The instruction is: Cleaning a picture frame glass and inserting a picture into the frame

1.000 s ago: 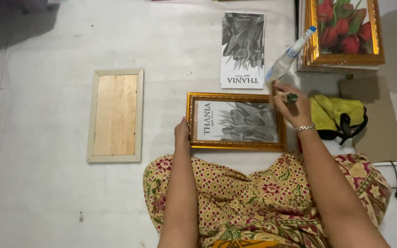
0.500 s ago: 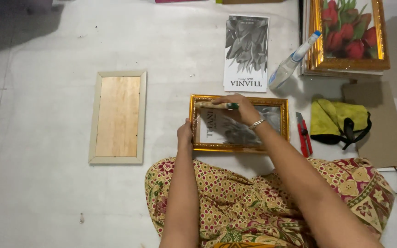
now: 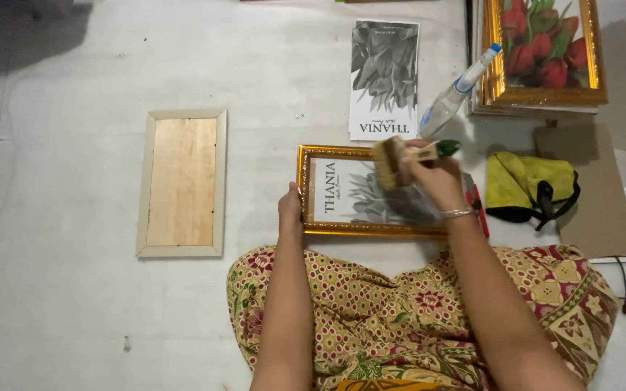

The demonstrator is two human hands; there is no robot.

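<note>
A gold picture frame (image 3: 311, 190) with a grey leaf print lies on the white floor in front of my knees. My left hand (image 3: 290, 211) rests on its left edge, fingers against the gold moulding. My right hand (image 3: 433, 179) is over the frame's upper right part and grips a flat brush (image 3: 391, 161) with pale bristles and a green-tipped handle. The bristles sit on the glass near the top edge.
A pale wooden frame (image 3: 181, 183) lies face down at the left. A loose leaf print (image 3: 385, 78) and a spray bottle (image 3: 456, 94) lie behind the gold frame. Right are a tulip picture in a gold frame (image 3: 545, 52), yellow cloth (image 3: 529, 185), a red tool (image 3: 479, 210) and brown cardboard (image 3: 597, 195).
My right hand left the spray bottle, came down over the gold frame with the brush, swept left, and is now back at the frame's upper right. The left hand stayed on the frame's edge.
</note>
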